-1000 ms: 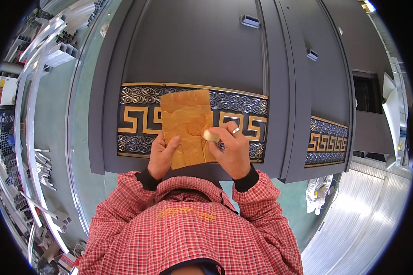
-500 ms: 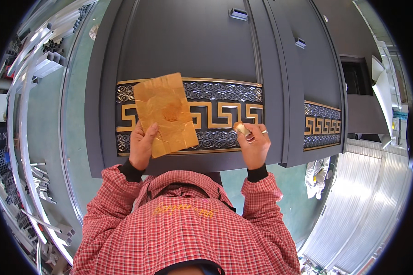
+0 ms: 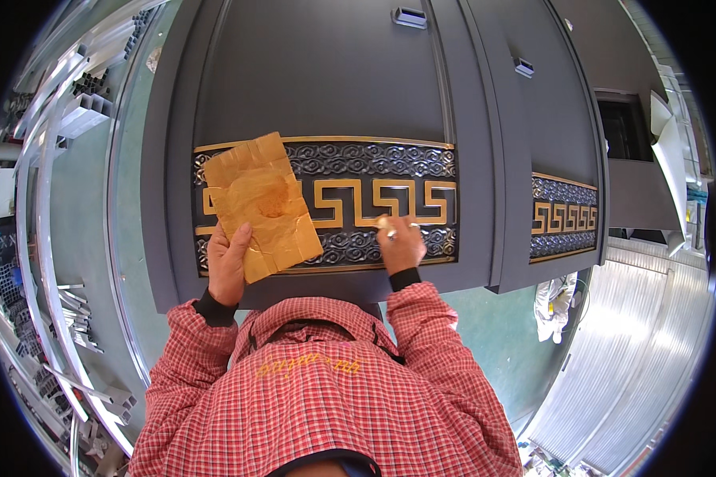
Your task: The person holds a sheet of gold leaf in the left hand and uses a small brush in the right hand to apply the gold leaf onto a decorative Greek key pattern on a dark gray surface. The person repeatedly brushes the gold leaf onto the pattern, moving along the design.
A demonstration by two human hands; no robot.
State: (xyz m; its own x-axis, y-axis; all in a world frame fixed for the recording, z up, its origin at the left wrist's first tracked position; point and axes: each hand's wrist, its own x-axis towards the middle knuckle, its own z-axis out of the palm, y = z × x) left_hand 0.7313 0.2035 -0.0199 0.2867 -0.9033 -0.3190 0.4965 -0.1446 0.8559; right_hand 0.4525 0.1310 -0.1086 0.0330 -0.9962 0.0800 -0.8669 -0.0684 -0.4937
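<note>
My left hand (image 3: 229, 265) grips the lower left edge of a flat gold-brown piece of cardboard (image 3: 250, 246), thumb on top. A reddish-brown smear marks the cardboard's middle. My right hand (image 3: 402, 242), with a ring on one finger, pinches a small pale wad (image 3: 384, 232) that had a gold-brown tip showing earlier; I cannot tell if it is sponge or cloth. Its end is at the lower edge of the gold meander pattern (image 3: 406, 181) on the dark grey door panel (image 3: 318, 79). The cardboard covers the left part of this patterned band.
Black scrollwork strips (image 3: 342, 162) run above and below the gold pattern. A narrower panel (image 3: 521, 127) with a similar band stands to the right. Metal profiles (image 3: 83, 115) lie on racks at the left. A white bag (image 3: 555, 306) rests on the green floor (image 3: 469, 334).
My right hand has moved left and brought the wad to the gold pattern. My left hand and the cardboard have shifted slightly left.
</note>
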